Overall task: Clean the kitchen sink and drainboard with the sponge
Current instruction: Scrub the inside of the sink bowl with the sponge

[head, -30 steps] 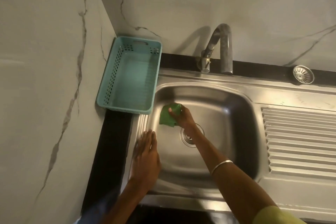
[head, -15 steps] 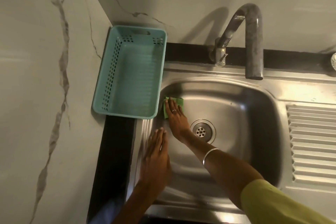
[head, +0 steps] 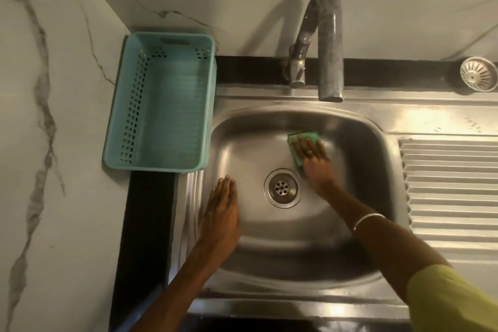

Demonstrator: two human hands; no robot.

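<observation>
The steel sink point(head: 361, 129) fills the middle of the view, with its drain point(head: 282, 187) at the bottom centre. A green sponge point(head: 295, 140) lies flat on the basin floor, behind and right of the drain. My right hand point(head: 314, 159) presses on it with straight, spread fingers. My left hand point(head: 222, 213) rests flat on the sink's left rim, fingers straight and holding nothing. The ribbed drainboard point(head: 450, 186) lies to the right of the basin.
A teal plastic basket point(head: 161, 105) stands against the wall left of the sink. The curved tap point(head: 327, 43) hangs over the basin's back edge. A loose metal strainer point(head: 478, 74) sits on the black ledge at the back right.
My right hand has slid the sponge from the basin's left wall across to the right of the drain. The left hand stays on the left rim.
</observation>
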